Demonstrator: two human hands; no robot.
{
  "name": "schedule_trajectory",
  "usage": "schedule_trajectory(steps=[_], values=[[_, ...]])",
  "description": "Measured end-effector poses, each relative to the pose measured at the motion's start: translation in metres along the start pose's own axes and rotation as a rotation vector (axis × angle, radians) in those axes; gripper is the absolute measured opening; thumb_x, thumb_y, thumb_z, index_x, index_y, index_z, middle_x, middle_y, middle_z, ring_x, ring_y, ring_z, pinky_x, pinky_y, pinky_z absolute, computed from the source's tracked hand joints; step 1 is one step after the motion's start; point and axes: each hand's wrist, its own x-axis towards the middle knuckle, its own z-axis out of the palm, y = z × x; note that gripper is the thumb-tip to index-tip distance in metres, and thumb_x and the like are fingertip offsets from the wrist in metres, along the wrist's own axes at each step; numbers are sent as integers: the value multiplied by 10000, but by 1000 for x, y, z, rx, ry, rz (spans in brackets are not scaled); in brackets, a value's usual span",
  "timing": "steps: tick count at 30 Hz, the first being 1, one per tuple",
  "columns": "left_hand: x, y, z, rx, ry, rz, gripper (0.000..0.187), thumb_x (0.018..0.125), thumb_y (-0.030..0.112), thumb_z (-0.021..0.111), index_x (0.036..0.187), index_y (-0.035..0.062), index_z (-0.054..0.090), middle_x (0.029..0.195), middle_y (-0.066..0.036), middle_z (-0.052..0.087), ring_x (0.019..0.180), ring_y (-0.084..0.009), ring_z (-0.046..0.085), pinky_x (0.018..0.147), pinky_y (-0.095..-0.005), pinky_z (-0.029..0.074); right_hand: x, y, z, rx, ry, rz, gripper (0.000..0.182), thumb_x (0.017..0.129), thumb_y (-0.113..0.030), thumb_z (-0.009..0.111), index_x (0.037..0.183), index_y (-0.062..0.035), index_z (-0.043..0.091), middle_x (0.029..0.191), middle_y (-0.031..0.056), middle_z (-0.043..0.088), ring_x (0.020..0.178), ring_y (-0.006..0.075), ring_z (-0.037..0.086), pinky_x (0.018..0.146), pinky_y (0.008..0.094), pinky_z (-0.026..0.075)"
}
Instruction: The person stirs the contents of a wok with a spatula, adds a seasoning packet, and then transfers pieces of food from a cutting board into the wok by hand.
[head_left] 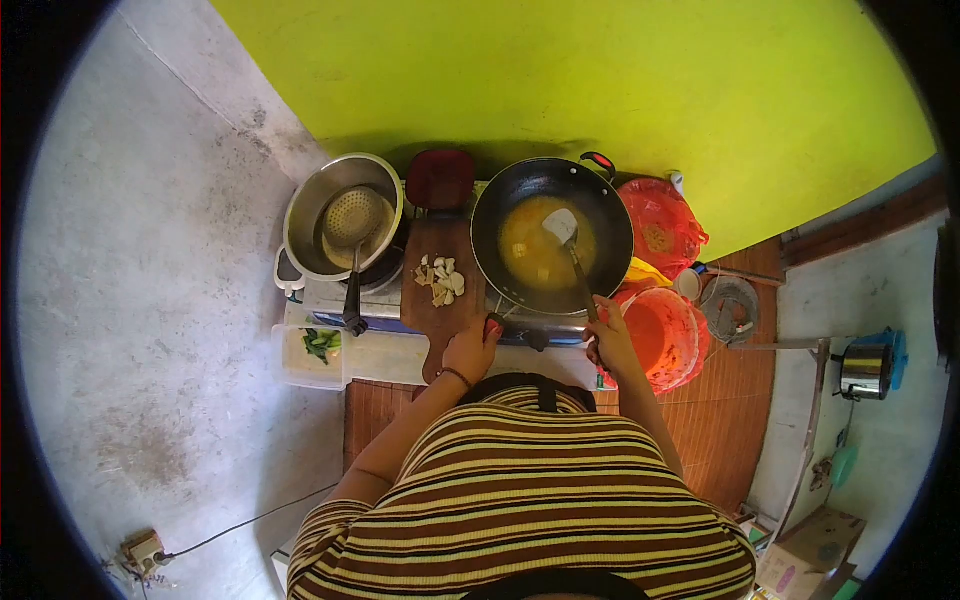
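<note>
A black wok on the stove holds yellowish liquid with pale pieces in it. My right hand is closed around the handle of a spatula, whose pale blade rests in the liquid. At the wok's near left side, my left hand has its fingers curled round the wok's handle, which is mostly hidden. Just left of the wok lies a brown wooden cutting board, bearing pale sliced pieces.
A steel pot with a perforated ladle stands at the left. Greens lie in a clear container. Right of the wok are a red bag-lined container, an orange-red bucket and a cup.
</note>
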Motion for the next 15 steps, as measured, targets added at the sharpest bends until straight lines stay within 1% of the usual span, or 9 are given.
schedule_trajectory(steps=[3,6,9,12,15], values=[[0,0,0,-22,-8,-12,399,891,386,487,1181,113,471,955,-266,612,854,-448,592,729,-527,462,7,0,1,167,-21,46,437,885,-57,406,1305,-117,300,671,88,497,327,130,377,289,241,281],[0,0,1,11,-4,-24,404,893,405,480,1169,108,478,954,-260,614,855,-450,592,733,-530,461,7,-12,-3,405,-72,164,408,887,-60,404,1286,-111,335,655,84,499,338,125,383,301,236,289],[0,0,1,14,4,-30,400,896,415,474,1155,110,486,946,-254,618,858,-447,593,734,-529,462,-1,-20,-5,447,-123,147,388,892,-68,394,1276,-106,358,645,83,504,348,121,391,311,232,296],[0,-1,1,-11,10,-4,389,900,414,470,1147,114,490,942,-252,620,864,-443,594,735,-527,462,-8,-26,-4,311,-130,125,418,890,-73,419,1301,-119,361,670,88,511,352,95,371,330,214,295],[0,-1,3,-9,26,2,379,902,407,469,1144,116,491,935,-250,622,856,-441,595,734,-522,463,-7,-20,-6,210,-144,46,412,877,-49,426,1282,-95,367,644,90,521,328,123,399,302,234,294]])
